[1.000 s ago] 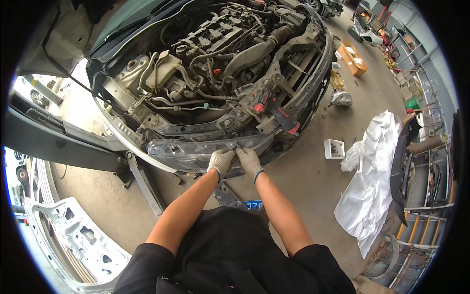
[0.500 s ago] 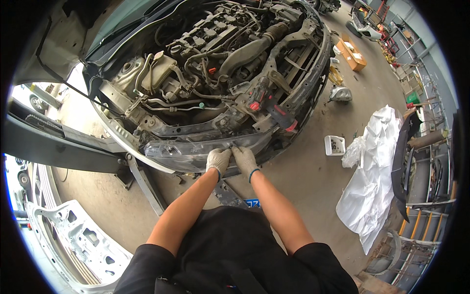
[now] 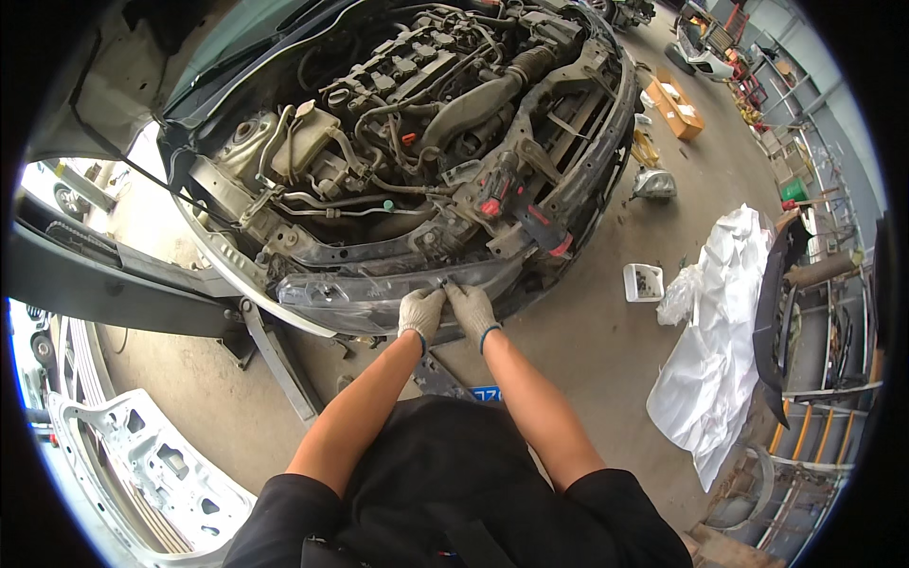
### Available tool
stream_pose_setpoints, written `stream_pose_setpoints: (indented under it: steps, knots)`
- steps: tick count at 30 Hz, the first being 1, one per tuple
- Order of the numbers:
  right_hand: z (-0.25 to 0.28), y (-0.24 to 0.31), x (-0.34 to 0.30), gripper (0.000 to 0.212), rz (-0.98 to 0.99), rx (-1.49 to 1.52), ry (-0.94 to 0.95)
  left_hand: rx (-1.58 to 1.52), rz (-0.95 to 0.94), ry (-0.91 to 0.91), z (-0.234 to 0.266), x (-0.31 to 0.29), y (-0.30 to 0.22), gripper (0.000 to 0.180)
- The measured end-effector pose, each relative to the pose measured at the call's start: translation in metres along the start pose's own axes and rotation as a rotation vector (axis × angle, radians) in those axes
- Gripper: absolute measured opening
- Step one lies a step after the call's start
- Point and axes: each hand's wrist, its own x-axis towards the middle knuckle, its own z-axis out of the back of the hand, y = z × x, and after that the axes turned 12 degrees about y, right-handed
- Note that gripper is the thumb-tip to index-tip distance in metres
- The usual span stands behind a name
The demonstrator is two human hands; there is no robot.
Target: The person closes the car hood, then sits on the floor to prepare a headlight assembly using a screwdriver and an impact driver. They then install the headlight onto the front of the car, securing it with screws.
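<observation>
Both my hands wear pale knit work gloves and meet at the front of a car with its engine bay [image 3: 417, 123] exposed. My left hand [image 3: 422, 312] has its fingers bent and pressed together. Close beside it, my right hand [image 3: 469, 310] is closed the same way. Their fingertips come together at a tiny dark piece, too small to name, over the right end of a long, dusty, clear-covered part [image 3: 350, 290] that looks like a headlight. Beyond my right hand a red and black cordless power tool [image 3: 530, 216] rests on the car's front frame.
At left stand a grey lift arm [image 3: 123, 284] and a white car body panel [image 3: 161, 464]. On the floor to the right are a white tub [image 3: 644, 283] with small dark pieces, a crumpled white sheet [image 3: 715, 350], a loose headlight [image 3: 653, 184] and a cardboard box [image 3: 677, 109].
My hands stay together at the same spot on the car's front, closed as before. The whole view has shifted very slightly; nothing else has visibly moved.
</observation>
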Motion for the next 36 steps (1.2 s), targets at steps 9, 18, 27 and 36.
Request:
stream_pose_setpoints:
  steps: [9,18,27,36]
  knots:
    - [0.002,0.024,-0.016,0.05,-0.1,-0.077,0.008,-0.322,0.19,0.066,0.003,-0.002,-0.009,0.02]
    - [0.004,0.0,-0.002,0.049,-0.039,0.027,0.009,-0.378,0.105,-0.051,-0.016,-0.003,-0.011,0.017]
    - [0.027,0.021,-0.039,0.025,-0.168,0.513,0.005,-0.39,0.125,-0.099,-0.015,0.006,-0.002,0.012]
    - [0.068,0.048,-0.038,0.021,0.121,0.281,-0.105,-0.357,0.121,-0.073,-0.011,0.004,-0.003,0.015]
